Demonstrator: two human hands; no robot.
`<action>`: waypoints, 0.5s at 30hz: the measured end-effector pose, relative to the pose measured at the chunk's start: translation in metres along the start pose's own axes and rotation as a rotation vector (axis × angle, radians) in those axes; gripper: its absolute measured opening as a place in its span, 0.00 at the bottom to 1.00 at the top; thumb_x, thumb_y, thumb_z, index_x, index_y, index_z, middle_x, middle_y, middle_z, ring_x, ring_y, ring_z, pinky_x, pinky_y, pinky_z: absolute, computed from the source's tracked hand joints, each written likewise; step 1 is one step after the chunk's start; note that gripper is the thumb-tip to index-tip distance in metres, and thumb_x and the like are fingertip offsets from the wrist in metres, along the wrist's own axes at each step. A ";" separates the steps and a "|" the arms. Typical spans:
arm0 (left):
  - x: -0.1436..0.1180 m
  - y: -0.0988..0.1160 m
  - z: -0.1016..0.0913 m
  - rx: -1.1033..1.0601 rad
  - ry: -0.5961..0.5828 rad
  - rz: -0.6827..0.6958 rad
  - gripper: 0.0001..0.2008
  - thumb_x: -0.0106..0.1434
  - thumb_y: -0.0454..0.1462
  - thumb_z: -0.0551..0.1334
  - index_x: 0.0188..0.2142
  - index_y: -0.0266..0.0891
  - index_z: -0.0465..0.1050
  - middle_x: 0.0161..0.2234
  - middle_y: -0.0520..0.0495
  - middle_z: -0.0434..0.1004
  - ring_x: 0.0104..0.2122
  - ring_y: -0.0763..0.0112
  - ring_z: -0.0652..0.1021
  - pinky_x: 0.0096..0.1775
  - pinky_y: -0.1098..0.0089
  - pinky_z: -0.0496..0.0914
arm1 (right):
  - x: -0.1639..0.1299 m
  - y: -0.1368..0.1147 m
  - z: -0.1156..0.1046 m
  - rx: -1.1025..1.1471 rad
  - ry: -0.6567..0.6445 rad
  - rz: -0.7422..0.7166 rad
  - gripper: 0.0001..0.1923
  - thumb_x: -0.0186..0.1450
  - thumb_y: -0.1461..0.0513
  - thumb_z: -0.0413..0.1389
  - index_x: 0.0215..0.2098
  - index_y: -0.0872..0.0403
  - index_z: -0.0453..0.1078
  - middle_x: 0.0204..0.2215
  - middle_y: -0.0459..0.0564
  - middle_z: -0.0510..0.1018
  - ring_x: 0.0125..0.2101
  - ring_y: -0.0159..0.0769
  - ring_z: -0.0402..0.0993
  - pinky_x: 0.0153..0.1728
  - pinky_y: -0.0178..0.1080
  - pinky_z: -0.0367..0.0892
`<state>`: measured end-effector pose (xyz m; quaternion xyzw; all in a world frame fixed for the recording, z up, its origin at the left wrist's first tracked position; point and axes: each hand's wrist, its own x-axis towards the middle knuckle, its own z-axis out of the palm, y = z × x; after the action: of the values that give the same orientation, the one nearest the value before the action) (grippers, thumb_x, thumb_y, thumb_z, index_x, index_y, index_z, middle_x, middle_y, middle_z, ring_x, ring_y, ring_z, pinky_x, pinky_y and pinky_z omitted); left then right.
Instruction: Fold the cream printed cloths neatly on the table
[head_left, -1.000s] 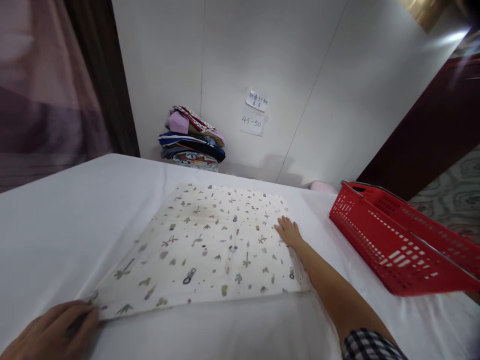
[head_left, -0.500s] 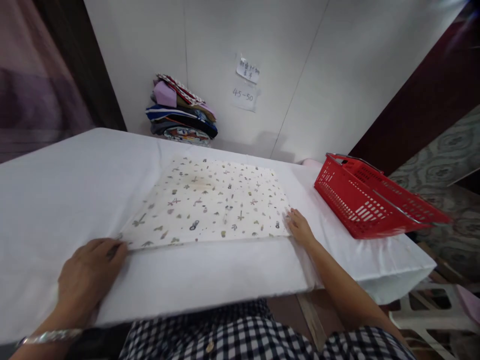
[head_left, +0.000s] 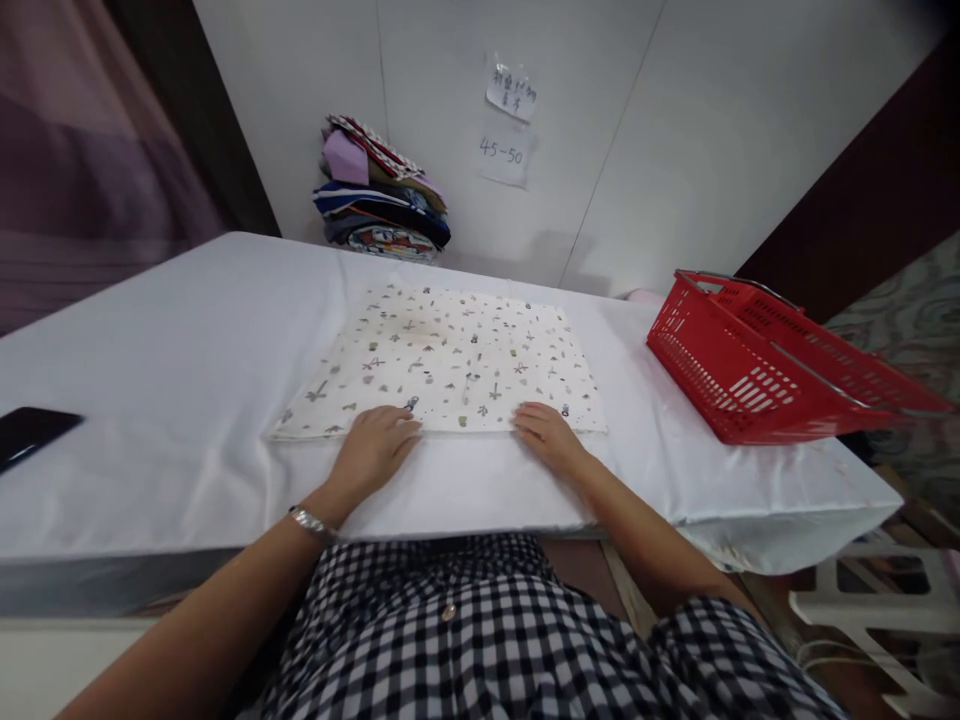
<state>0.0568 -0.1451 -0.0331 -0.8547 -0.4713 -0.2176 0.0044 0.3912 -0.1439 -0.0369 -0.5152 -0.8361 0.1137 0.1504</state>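
A cream cloth point(head_left: 450, 350) printed with small plants and figures lies flat on the white-covered table in front of me, a faint brownish mark near its upper left. My left hand point(head_left: 377, 442) rests palm down on the cloth's near edge, left of the middle, fingers stretched out to the right. Farther right along that edge, my right hand point(head_left: 549, 435) lies with its fingers spread flat on the print. Neither hand grips the fabric. A silvery bracelet point(head_left: 311, 522) circles my left wrist.
A red plastic basket point(head_left: 750, 385) with metal handles stands at the table's right end. Folded fabrics point(head_left: 382, 195) are stacked against the wall at the back. Paper notes point(head_left: 504, 155) hang on the wall. A black phone-like object point(head_left: 34, 432) lies far left on the white tablecloth point(head_left: 180, 380).
My left hand has moved right from the cloth's near left corner, and my right hand has moved left from its right side. Both now lie along the near edge. The view has shifted somewhat.
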 end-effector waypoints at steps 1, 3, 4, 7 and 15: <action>0.005 0.004 0.003 -0.010 -0.005 0.012 0.16 0.66 0.42 0.51 0.41 0.41 0.76 0.45 0.42 0.75 0.47 0.58 0.71 0.49 0.57 0.63 | 0.004 -0.001 0.001 -0.009 -0.016 -0.006 0.19 0.69 0.55 0.45 0.51 0.48 0.71 0.54 0.49 0.71 0.58 0.41 0.59 0.59 0.49 0.53; 0.011 0.008 0.006 -0.021 -0.028 0.012 0.16 0.66 0.41 0.50 0.40 0.40 0.76 0.44 0.42 0.76 0.45 0.58 0.72 0.46 0.57 0.65 | 0.010 0.001 0.005 -0.015 -0.023 -0.032 0.19 0.69 0.54 0.44 0.51 0.47 0.72 0.52 0.49 0.72 0.55 0.41 0.62 0.58 0.48 0.55; 0.014 0.009 0.007 -0.025 -0.044 0.007 0.16 0.66 0.40 0.50 0.40 0.39 0.76 0.43 0.42 0.76 0.44 0.58 0.72 0.45 0.58 0.65 | 0.011 0.002 0.008 -0.014 -0.020 -0.046 0.19 0.69 0.54 0.44 0.50 0.47 0.72 0.52 0.49 0.73 0.54 0.41 0.63 0.57 0.48 0.56; 0.017 0.010 0.010 -0.025 -0.080 -0.002 0.16 0.66 0.40 0.50 0.40 0.39 0.76 0.41 0.42 0.76 0.42 0.59 0.73 0.43 0.59 0.66 | 0.011 0.005 0.015 -0.003 0.029 -0.057 0.20 0.70 0.54 0.42 0.50 0.48 0.72 0.51 0.51 0.73 0.52 0.41 0.64 0.55 0.48 0.58; 0.020 0.011 0.011 -0.014 -0.079 -0.037 0.16 0.67 0.40 0.49 0.39 0.39 0.75 0.40 0.44 0.77 0.41 0.60 0.73 0.42 0.60 0.66 | 0.010 0.008 0.025 0.027 0.186 -0.189 0.17 0.69 0.55 0.46 0.46 0.50 0.74 0.48 0.52 0.75 0.48 0.41 0.68 0.50 0.48 0.62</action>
<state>0.0791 -0.1333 -0.0336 -0.8539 -0.4850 -0.1869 -0.0244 0.3844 -0.1326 -0.0617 -0.4404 -0.8617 0.0621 0.2443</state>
